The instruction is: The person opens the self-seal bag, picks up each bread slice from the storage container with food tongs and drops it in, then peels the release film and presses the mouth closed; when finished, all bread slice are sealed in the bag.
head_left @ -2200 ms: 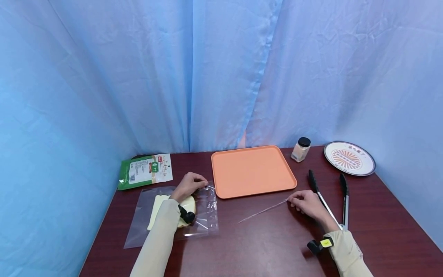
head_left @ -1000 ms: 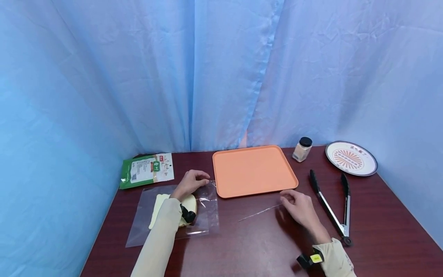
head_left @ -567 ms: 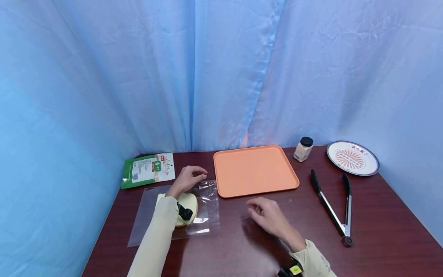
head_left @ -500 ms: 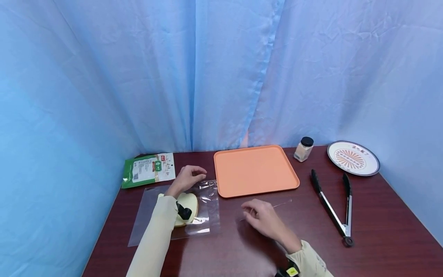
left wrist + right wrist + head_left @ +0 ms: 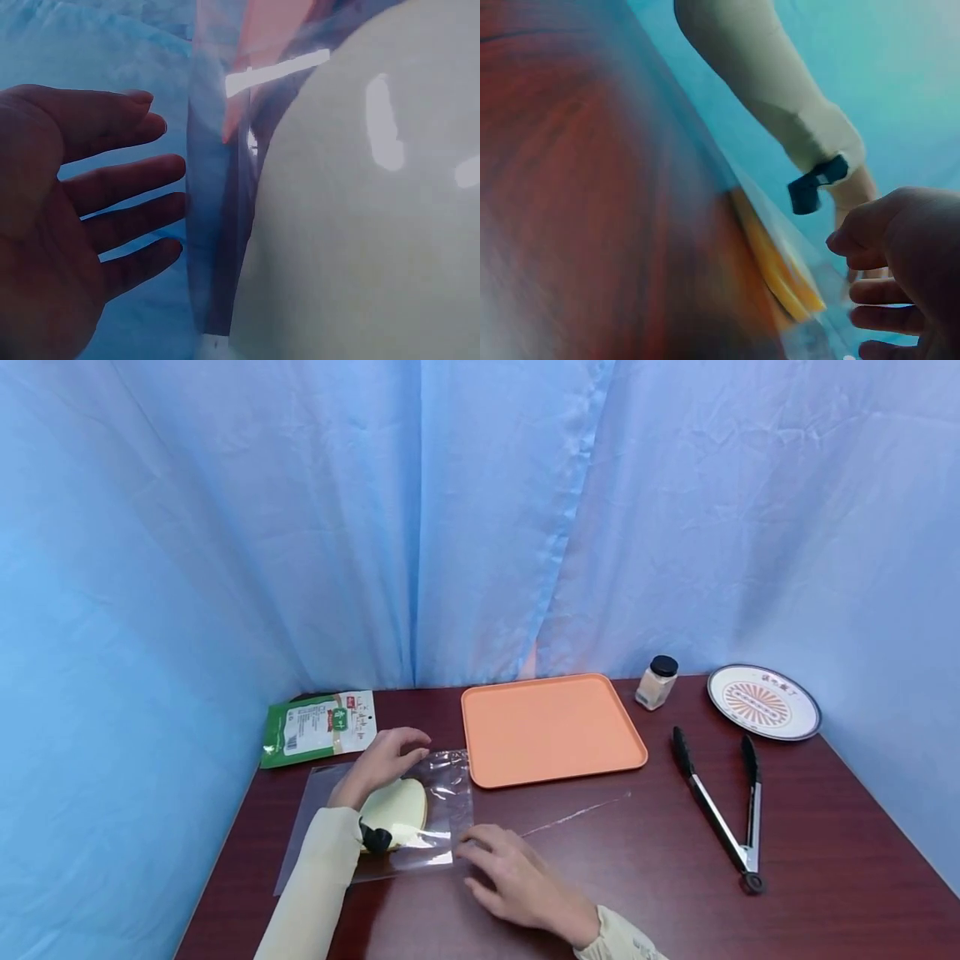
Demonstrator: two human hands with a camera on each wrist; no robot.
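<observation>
A slice of bread [image 5: 397, 808] lies inside a clear plastic bag [image 5: 444, 781] flat on the left of the table. My left hand [image 5: 377, 766] hovers over the bag's far side with relaxed fingers and nothing between them; its forearm and wrist camera cover part of the bread. In the left wrist view, the spread fingers [image 5: 135, 186] are beside the bag, which shows the pale bread [image 5: 367, 202] through it. My right hand [image 5: 512, 875], holding nothing, is at the bag's right edge with its fingers apart. Whether it touches the film I cannot tell. A thin clear strip [image 5: 577, 816] lies on the table beyond it.
Behind the strip lies an orange tray [image 5: 555, 731]. A green-and-white packet [image 5: 318, 729] is at the back left. On the right are a black-lidded jar [image 5: 656, 683], a white patterned plate [image 5: 763, 702] and spread tongs [image 5: 731, 827]. Blue curtains surround the table.
My right hand has let go of the thin strip, which stays on the table, and moved left to the bag. My left hand has come off the bag's corner and shifted left.
</observation>
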